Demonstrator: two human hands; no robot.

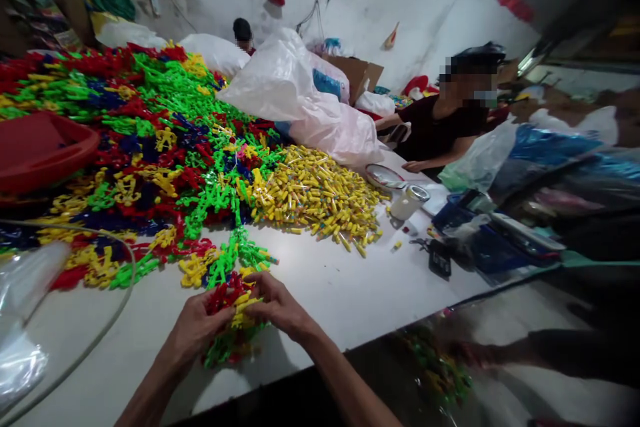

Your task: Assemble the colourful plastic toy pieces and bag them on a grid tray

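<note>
Near the table's front edge, my left hand (pixel 196 321) and my right hand (pixel 280 303) are closed on a bunch of plastic toys (pixel 231 297) in red, yellow and green. Fingers of both hands press into the bunch from either side, and green pieces hang below them. Just beyond lie more green toys (pixel 227 260) on the white table (pixel 325 293). A large heap of plastic toys (pixel 175 100) in green, red, yellow and blue rises behind. Right of it spreads a pile of small yellow tube-like pieces (pixel 320 200).
A red basin (pixel 45 147) sits at left, near a pale cable (pixel 127 280) and clear plastic (pixel 25 320). Rightward are a can (pixel 410 202), a black object (pixel 440 260) and a blue tray (pixel 480 240). A person (pixel 450 127) works across the table; another hand (pixel 470 353) is low at right.
</note>
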